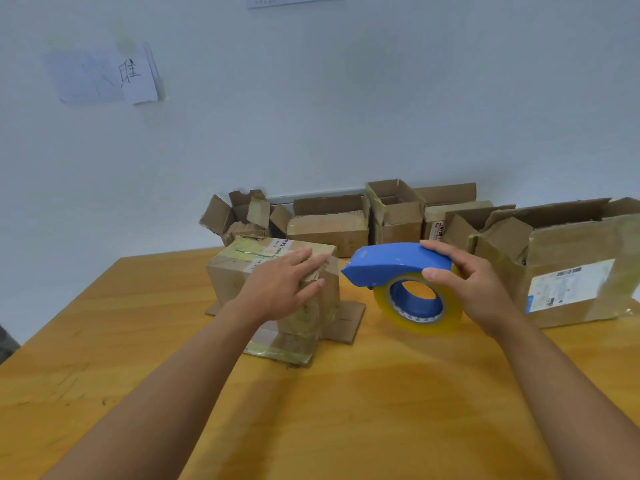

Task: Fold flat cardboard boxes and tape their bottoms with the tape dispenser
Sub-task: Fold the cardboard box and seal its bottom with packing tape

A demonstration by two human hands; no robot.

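Item: small cardboard box, standing upside down near the middle of the wooden surface, its open-end flaps splayed flat on the wood around its base. The upturned bottom is closed and carries old tape and a printed label; whether fresh tape is already laid cannot be told.

Left hand: fingers straight, pressed flat over the near top corner of the box, holding the flaps down. It grips nothing.

Right hand: fingers over the top and thumb in front, curled round the blue tape dispenser, which carries a yellowish roll of tape. The dispenser hangs just beside the box on its right, its nose pointing toward the box but apart from it.

Step in hand, as judged: taping the bottom seam, with the box already folded. The next move likely calls for bringing the dispenser's nose onto one end of the seam, then drawing it across while the left hand keeps the flaps shut.

Surroundings: a row of open boxes stands along the far edge by the wall, flaps up; what is inside them cannot be seen. A large box with a white label sits at the right, top flaps open, its inside hidden. Paper sheets hang on the wall.
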